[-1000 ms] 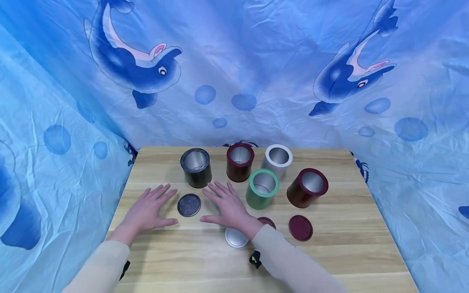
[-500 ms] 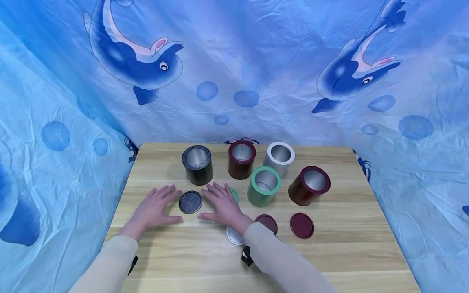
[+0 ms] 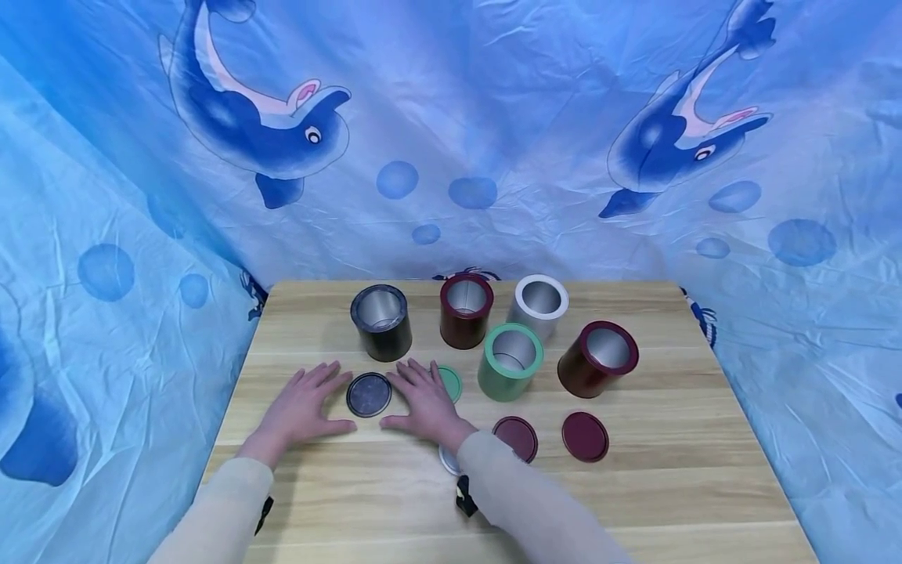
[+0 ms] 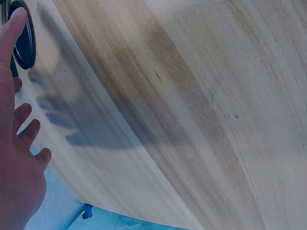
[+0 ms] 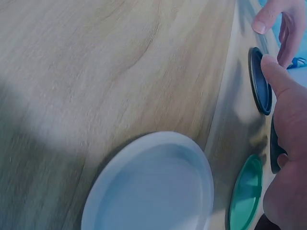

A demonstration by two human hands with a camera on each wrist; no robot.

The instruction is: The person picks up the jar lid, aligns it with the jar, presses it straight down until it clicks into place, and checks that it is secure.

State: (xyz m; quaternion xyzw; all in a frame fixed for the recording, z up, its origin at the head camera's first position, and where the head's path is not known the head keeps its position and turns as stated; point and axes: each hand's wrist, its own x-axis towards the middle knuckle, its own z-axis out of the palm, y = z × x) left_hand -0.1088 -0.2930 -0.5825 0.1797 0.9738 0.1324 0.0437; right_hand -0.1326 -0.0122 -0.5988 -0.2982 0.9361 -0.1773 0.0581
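Observation:
A round black lid (image 3: 369,394) lies on the table between my two hands. My left hand (image 3: 303,407) is just left of it, fingers spread and thumb pointing inward. On the other side my right hand (image 3: 423,403) hovers with spread fingers, its fingertips near the lid's right edge. Neither hand holds anything. Partly behind the right hand lies a green lid (image 3: 449,385). The white lid (image 5: 153,187) shows large in the right wrist view and is mostly covered by the right arm in the head view. The black can (image 3: 384,333) stands open-topped just beyond the black lid.
Behind and to the right stand more open cans: a dark red can (image 3: 463,325), a white can (image 3: 532,319), a green can (image 3: 503,380) and another dark red can (image 3: 588,374). Two dark red lids, the nearer-in lid (image 3: 517,436) and the outer lid (image 3: 585,437), lie in front.
Both hands have shifted slightly, the right one leftward and lower, the left one rightward, closing in on the black lid. More of the green lid and the inner dark red lid now shows.

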